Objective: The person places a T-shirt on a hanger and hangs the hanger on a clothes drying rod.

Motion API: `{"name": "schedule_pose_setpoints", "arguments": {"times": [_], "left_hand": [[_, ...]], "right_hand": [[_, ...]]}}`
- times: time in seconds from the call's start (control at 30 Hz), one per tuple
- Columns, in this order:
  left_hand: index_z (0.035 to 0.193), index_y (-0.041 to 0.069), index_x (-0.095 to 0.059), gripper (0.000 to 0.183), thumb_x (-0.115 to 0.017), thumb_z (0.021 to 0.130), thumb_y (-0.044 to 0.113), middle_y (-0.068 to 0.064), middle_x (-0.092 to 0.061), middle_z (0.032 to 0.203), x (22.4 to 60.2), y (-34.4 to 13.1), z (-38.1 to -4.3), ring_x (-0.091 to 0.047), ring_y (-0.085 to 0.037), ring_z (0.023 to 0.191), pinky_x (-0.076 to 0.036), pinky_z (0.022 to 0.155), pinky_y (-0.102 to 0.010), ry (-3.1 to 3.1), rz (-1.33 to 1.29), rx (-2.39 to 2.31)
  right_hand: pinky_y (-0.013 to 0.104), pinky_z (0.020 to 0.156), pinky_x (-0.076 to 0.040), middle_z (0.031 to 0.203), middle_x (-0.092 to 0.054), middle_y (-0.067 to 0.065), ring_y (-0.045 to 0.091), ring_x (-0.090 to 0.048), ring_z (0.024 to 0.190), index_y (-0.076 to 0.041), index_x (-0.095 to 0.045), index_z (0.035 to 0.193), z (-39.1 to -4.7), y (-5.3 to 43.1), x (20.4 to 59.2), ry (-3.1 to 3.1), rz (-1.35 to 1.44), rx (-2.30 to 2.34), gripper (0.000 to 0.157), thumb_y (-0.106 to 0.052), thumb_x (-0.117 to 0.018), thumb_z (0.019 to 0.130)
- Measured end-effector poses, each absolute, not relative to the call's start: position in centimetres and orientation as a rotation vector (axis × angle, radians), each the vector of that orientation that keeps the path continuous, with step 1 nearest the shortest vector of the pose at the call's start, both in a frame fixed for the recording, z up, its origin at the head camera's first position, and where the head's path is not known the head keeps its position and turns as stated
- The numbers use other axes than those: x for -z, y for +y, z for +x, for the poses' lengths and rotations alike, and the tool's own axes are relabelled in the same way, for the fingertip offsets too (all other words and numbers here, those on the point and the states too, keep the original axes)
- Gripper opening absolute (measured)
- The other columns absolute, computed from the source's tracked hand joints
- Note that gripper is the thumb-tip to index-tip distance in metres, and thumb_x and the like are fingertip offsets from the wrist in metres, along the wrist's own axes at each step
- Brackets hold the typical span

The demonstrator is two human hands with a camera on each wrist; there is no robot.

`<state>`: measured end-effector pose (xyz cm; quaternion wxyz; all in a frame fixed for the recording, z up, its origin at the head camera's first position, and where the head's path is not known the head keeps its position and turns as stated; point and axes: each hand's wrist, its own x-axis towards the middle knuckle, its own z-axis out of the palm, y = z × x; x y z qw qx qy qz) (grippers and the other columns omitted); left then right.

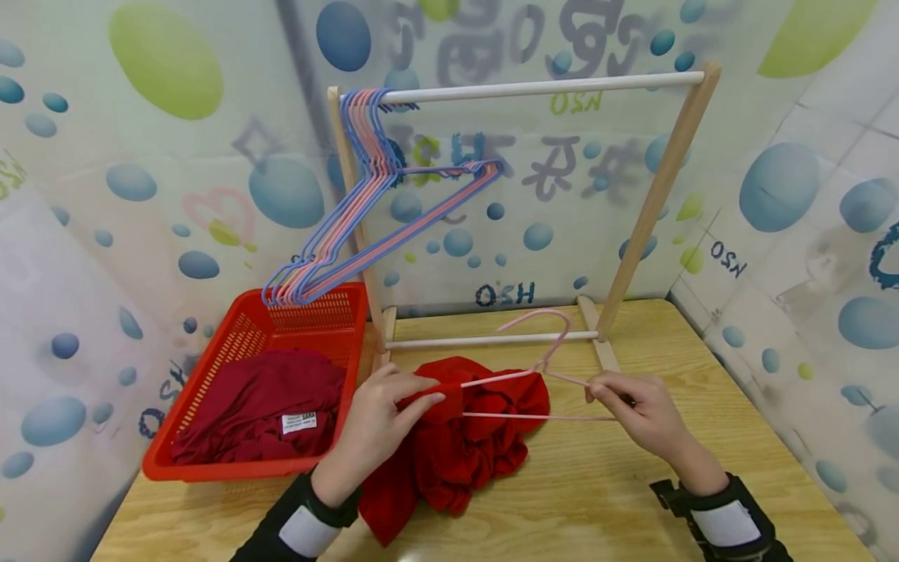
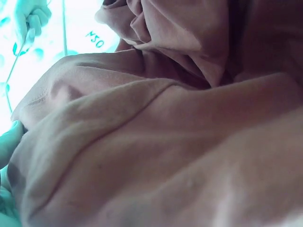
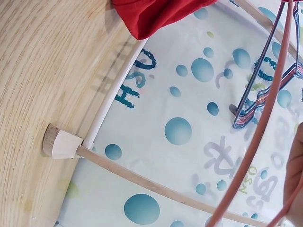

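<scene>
A pink clothes hanger (image 1: 537, 417) is held above the table with its hook upward, between my two hands. My right hand (image 1: 642, 414) grips its right end. My left hand (image 1: 382, 410) pinches a red garment (image 1: 481, 460) where the cloth covers the hanger's left end. The rest of the garment hangs and lies crumpled on the table below; its kind cannot be told. In the left wrist view, the cloth (image 2: 118, 142) fills most of the picture, with a bit of thumb (image 2: 8, 144) at the left edge. The hanger's bar (image 3: 266, 113) crosses the right wrist view.
A wooden rack with a white top rail (image 1: 541, 87) stands behind, with several blue and pink hangers (image 1: 372, 191) at its left end. To the left, a red plastic basket (image 1: 246, 468) holds dark red cloth (image 1: 260, 398) with a white label. Patterned sheets surround the wooden table (image 1: 597, 499).
</scene>
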<state>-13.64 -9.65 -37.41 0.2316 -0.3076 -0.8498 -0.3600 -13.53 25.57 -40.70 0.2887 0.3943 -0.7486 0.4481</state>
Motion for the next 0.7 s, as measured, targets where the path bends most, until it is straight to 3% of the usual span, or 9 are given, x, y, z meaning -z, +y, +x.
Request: {"name": "schedule_pose_setpoints", "arguments": {"times": [0.7], "left_hand": [[0.096, 0.013, -0.078, 0.015, -0.075, 0.082, 0.020, 0.008, -0.071, 0.088, 37.2, -8.5, -13.9, -0.056, -0.006, 0.080, -0.044, 0.065, -0.023, -2.352, -0.904, 1.023]], "right_hand": [[0.011, 0.044, -0.026, 0.062, -0.044, -0.012, -0.008, -0.030, 0.052, -0.009, -0.064, 0.086, -13.6, 25.5, 41.2, -2.067, 1.026, -1.141, 0.018, 0.008, -0.058, 0.089]]}}
